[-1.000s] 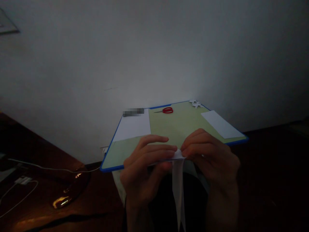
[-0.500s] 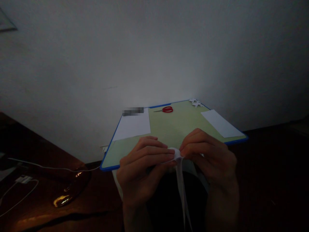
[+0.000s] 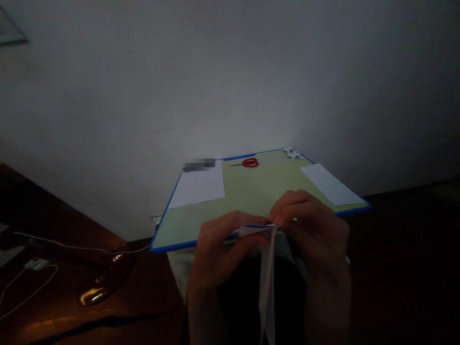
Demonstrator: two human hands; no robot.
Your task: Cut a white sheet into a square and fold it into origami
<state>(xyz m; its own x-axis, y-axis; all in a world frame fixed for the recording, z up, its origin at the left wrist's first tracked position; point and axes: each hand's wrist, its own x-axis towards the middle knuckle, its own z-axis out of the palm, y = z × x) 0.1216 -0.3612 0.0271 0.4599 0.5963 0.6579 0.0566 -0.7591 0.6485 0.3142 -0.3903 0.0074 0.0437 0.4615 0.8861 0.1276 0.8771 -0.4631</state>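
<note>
A folded white paper strip (image 3: 266, 282) is held between both hands in front of the table's near edge, its long tails hanging down. My left hand (image 3: 224, 249) pinches a folded end of it, thumb below and fingers above. On the other side my right hand (image 3: 311, 227) is closed, its fingertips gripping the paper at the fold where the tails meet. Part of the fold is hidden behind the fingers.
The green table (image 3: 251, 189) has a blue rim. On it lie red-handled scissors (image 3: 247, 163), a white sheet (image 3: 199, 187) at left, another sheet (image 3: 332, 184) at right, and several folded paper pieces (image 3: 293, 153) in the far right corner. A white cable (image 3: 89, 250) runs at left.
My left hand has shifted slightly right and turned. The folded end now points left between its thumb and fingers, and the hanging tails show broader.
</note>
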